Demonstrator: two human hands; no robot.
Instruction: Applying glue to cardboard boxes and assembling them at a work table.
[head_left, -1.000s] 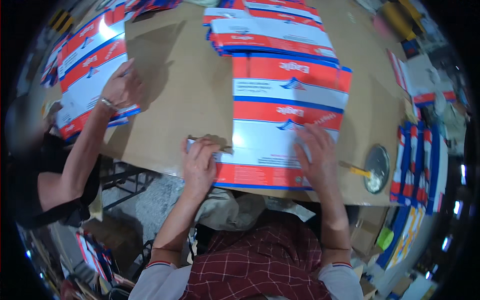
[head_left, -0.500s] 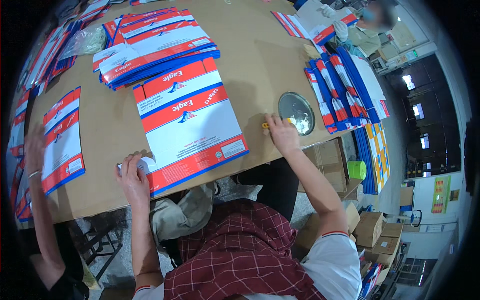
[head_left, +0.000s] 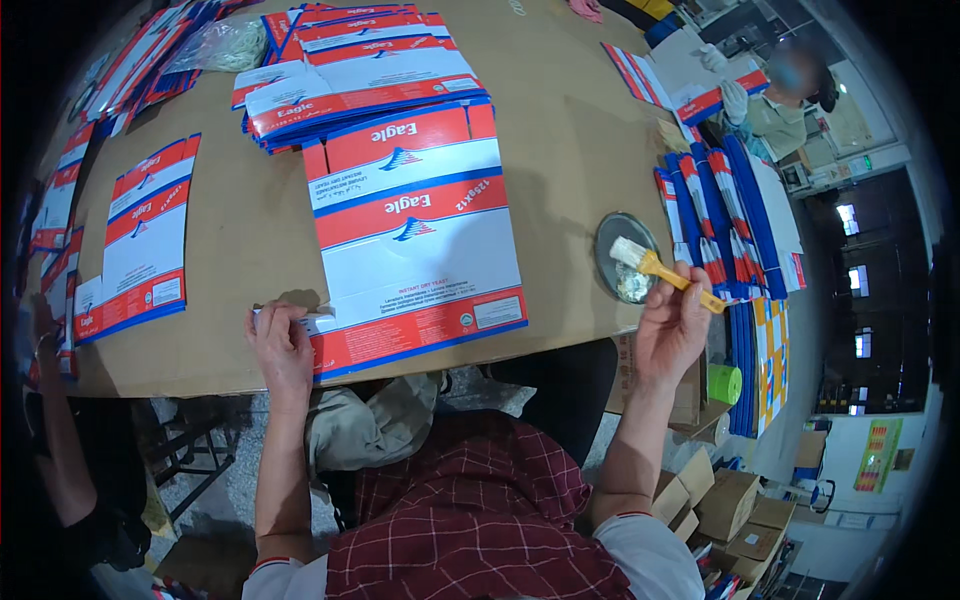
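Observation:
A flat unfolded carton blank (head_left: 410,235) in red, white and blue lies on the brown table (head_left: 560,140) in front of me. My left hand (head_left: 280,345) presses on its lower left corner flap. My right hand (head_left: 672,322) holds a yellow-handled brush (head_left: 660,268) just above the table's right edge. The bristles hover over a round metal dish (head_left: 625,258) holding a pale paste.
A stack of the same carton blanks (head_left: 350,75) lies behind. More blanks (head_left: 135,240) lie at the left, and folded ones (head_left: 715,220) are piled at the right. Another person's arm (head_left: 45,420) is at the far left; a seated person (head_left: 790,95) at upper right. Cardboard boxes (head_left: 730,500) stand on the floor.
My right hand has left the carton, reached to the metal dish and now lifts the brush from it. My left hand has stayed on the carton's corner.

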